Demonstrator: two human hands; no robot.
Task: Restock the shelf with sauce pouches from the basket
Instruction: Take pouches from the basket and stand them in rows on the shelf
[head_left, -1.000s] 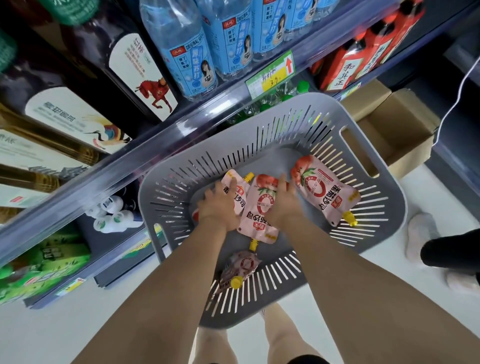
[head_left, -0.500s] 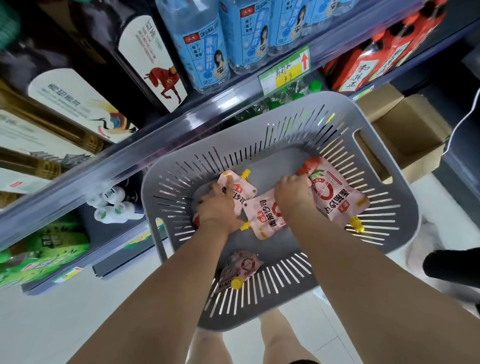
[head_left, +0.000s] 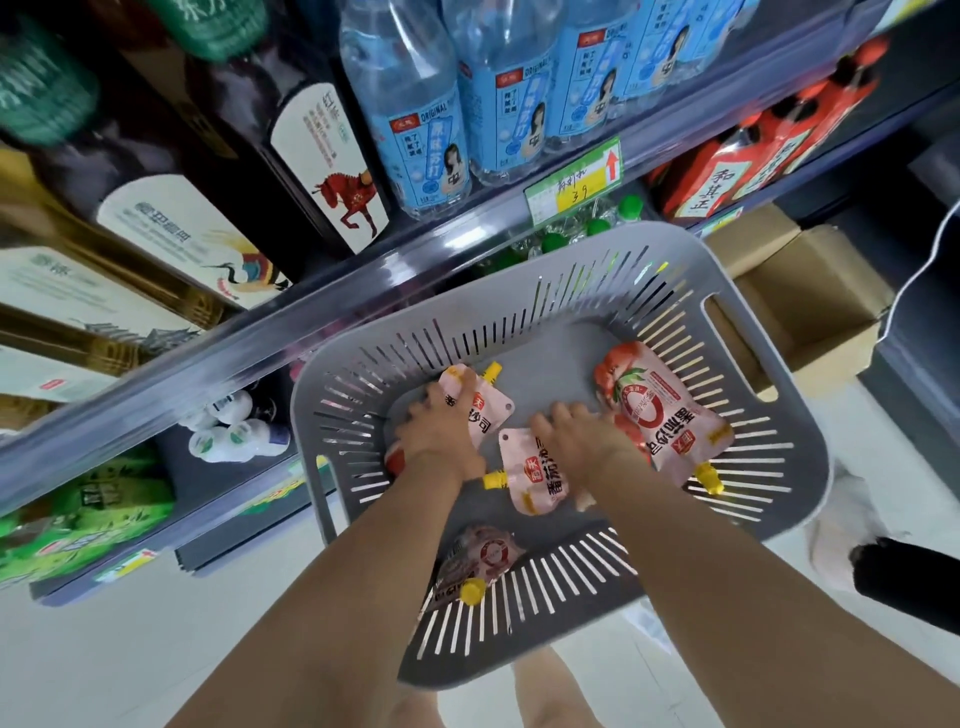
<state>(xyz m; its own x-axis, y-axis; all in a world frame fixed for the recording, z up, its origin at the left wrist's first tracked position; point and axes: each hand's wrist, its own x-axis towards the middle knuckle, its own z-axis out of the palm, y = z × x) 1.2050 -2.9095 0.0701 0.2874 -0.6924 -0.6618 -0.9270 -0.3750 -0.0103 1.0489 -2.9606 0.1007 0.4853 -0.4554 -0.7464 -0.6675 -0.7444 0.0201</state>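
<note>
Basket (head_left: 545, 364): grey, slotted, still in front of the shelf (head_left: 260, 332) rail. All four sauce pouches remain inside and none is lifted out, so by my judgement shelving of this load has not begun. Right hand (head_left: 576, 441): has travelled from the basket's middle toward its right side. Its curled fingers now meet the left edge of the large pouch (head_left: 670, 415), which lies by the right wall with its cap toward the near-right corner. Whether a grip is closed there cannot be told. Left hand (head_left: 441, 431): remains over the left pouch (head_left: 488, 410) near the far-left corner, fingers curled onto it. Middle pouch (head_left: 530, 478): has swung round under the right palm, and its yellow cap now points at the left wall rather than the near wall. Judgement: gathering is in progress, one pouch per hand. Near pouch (head_left: 483, 558): untouched against the near wall, crumpled. The pouches are pink, soft and tomato-printed with yellow screw caps, and will likely flop when raised.
</note>
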